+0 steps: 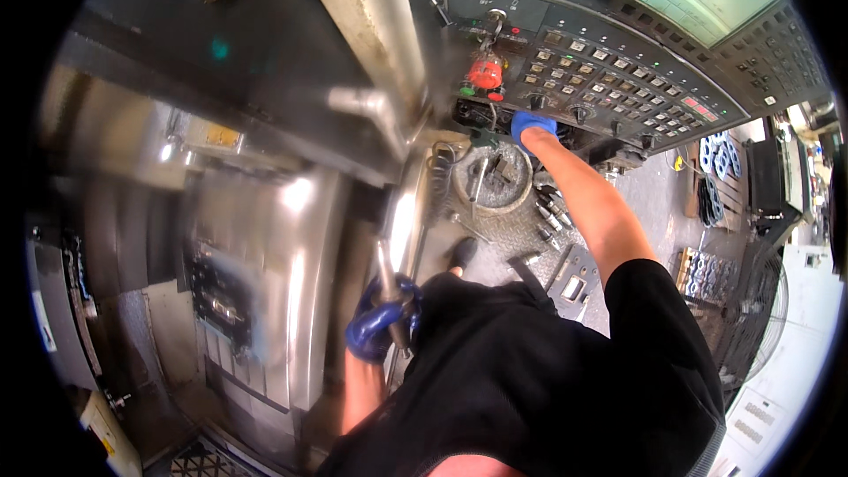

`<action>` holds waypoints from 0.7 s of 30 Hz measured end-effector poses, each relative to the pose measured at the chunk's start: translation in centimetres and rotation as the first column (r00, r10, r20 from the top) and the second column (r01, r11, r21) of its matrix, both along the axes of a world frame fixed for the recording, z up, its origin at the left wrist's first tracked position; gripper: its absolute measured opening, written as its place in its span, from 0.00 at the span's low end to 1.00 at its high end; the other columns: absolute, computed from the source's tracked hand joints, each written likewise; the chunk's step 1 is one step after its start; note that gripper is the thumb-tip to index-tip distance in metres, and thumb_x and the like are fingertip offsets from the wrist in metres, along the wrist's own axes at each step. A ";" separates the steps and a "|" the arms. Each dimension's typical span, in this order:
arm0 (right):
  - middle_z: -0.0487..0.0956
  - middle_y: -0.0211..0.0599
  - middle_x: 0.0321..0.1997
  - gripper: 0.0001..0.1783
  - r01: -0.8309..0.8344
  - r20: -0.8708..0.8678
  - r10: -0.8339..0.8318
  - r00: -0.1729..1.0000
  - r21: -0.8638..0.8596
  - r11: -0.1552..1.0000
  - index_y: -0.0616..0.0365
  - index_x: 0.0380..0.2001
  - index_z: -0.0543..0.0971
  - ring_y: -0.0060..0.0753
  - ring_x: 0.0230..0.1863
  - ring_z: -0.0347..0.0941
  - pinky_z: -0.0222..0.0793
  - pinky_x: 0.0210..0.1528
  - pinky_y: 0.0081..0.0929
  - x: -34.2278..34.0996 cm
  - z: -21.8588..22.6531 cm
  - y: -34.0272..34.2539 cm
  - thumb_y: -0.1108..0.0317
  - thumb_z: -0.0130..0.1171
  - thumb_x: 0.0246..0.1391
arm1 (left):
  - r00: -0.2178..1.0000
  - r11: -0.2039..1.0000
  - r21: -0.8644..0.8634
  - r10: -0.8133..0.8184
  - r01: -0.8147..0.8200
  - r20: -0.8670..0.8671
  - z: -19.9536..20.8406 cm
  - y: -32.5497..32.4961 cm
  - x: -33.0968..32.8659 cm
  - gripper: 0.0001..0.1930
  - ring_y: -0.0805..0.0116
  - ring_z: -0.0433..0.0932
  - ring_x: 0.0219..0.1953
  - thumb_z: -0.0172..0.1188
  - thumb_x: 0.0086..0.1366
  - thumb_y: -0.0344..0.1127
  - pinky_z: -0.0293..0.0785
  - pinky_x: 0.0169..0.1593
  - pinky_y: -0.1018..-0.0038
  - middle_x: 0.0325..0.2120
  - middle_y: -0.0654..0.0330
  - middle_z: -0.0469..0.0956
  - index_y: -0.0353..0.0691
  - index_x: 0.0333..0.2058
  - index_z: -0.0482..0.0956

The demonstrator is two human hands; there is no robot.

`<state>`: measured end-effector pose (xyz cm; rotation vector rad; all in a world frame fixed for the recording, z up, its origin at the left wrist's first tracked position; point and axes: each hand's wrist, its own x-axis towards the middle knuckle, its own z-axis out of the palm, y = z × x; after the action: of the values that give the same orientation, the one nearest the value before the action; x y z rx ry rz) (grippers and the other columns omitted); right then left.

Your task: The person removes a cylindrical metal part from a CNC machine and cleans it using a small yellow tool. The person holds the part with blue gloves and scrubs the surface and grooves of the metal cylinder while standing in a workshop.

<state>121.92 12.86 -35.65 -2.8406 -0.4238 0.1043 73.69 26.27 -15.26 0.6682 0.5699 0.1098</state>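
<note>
My left hand (382, 318), in a dark blue glove, is wrapped round a slim metal bar-shaped tool (387, 278) with a narrower tip. It is held upright at my left side, next to the machine's open doorway; its exact kind I cannot make out. My right arm stretches forward, and my blue-gloved right hand (534, 126) reaches into a dark tray (474, 112) just under the control panel (609, 71). Its fingers are hidden behind the hand, so what it touches does not show.
Below the tray, a round tub (490, 208) holds metal shavings and a tool. Several metal tool holders (552, 216) and a flat plate (574, 278) lie right of it. A red stop button (485, 74) juts from the panel. The shiny machine bed (291, 300) fills the left.
</note>
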 end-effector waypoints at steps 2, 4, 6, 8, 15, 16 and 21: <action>0.72 0.49 0.75 0.28 -0.107 -0.065 0.102 0.993 -0.076 0.991 0.54 0.67 0.76 0.56 0.74 0.68 0.62 0.75 0.51 -0.6 1.4 0.9 0.55 0.40 0.74 | 1.000 0.999 0.036 -0.006 0.007 -0.010 0.8 0.8 0.4 0.28 0.56 0.83 0.37 0.76 0.53 0.31 0.82 0.41 0.66 0.39 0.47 0.84 0.30 0.53 0.79; 0.72 0.49 0.75 0.27 -0.169 -0.146 0.147 0.978 -0.154 0.974 0.53 0.68 0.75 0.57 0.74 0.68 0.61 0.76 0.51 -1.2 3.3 0.8 0.57 0.43 0.73 | 0.999 0.999 0.032 -0.035 0.035 0.012 0.7 1.3 1.0 0.28 0.57 0.83 0.37 0.76 0.53 0.31 0.81 0.41 0.66 0.39 0.47 0.83 0.30 0.53 0.78; 0.73 0.50 0.74 0.27 -0.153 -0.038 0.148 0.988 -0.173 0.973 0.53 0.68 0.75 0.56 0.75 0.67 0.60 0.76 0.52 -1.2 2.6 -0.4 0.58 0.45 0.70 | 0.996 0.997 0.017 -0.074 0.074 0.045 0.8 1.3 2.2 0.28 0.57 0.83 0.37 0.75 0.54 0.31 0.81 0.40 0.66 0.39 0.47 0.83 0.30 0.53 0.78; 0.77 0.56 0.68 0.24 -0.156 0.083 0.174 0.981 -0.197 0.968 0.50 0.61 0.81 0.57 0.69 0.73 0.67 0.71 0.52 -2.1 3.3 -1.5 0.59 0.54 0.65 | 0.992 0.995 0.005 -0.104 0.104 0.070 1.5 1.0 3.3 0.28 0.58 0.82 0.36 0.75 0.54 0.30 0.81 0.40 0.66 0.39 0.47 0.82 0.30 0.53 0.77; 0.84 0.61 0.39 0.16 -0.105 -0.115 0.140 0.983 0.267 0.958 0.50 0.48 0.85 0.70 0.44 0.81 0.78 0.47 0.59 -13.0 12.7 -6.8 0.59 0.63 0.58 | 0.961 0.952 0.137 -0.276 0.273 0.000 2.1 -0.2 6.5 0.30 0.58 0.81 0.33 0.75 0.50 0.39 0.82 0.37 0.65 0.37 0.47 0.82 0.31 0.50 0.77; 0.84 0.62 0.39 0.17 -0.090 -0.094 0.128 0.987 0.337 0.937 0.48 0.51 0.84 0.70 0.45 0.81 0.78 0.46 0.58 -14.8 12.6 -8.6 0.60 0.63 0.60 | 0.948 0.939 0.140 -0.319 0.314 0.009 2.0 -0.5 7.4 0.29 0.58 0.82 0.33 0.75 0.51 0.38 0.82 0.38 0.65 0.37 0.47 0.82 0.31 0.50 0.77; 0.90 0.42 0.40 0.16 0.190 -0.235 -0.043 0.971 0.654 0.732 0.56 0.50 0.86 0.37 0.42 0.88 0.82 0.48 0.33 -22.8 12.9 -16.9 0.77 0.66 0.57 | 0.864 0.850 0.216 -0.501 0.480 0.053 3.4 -3.3 11.8 0.26 0.56 0.83 0.35 0.74 0.54 0.30 0.81 0.40 0.64 0.39 0.46 0.83 0.32 0.52 0.78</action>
<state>99.10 -4.08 -22.73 -2.0936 -0.1765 0.1759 85.48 23.01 -11.90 0.9783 0.2695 -0.2836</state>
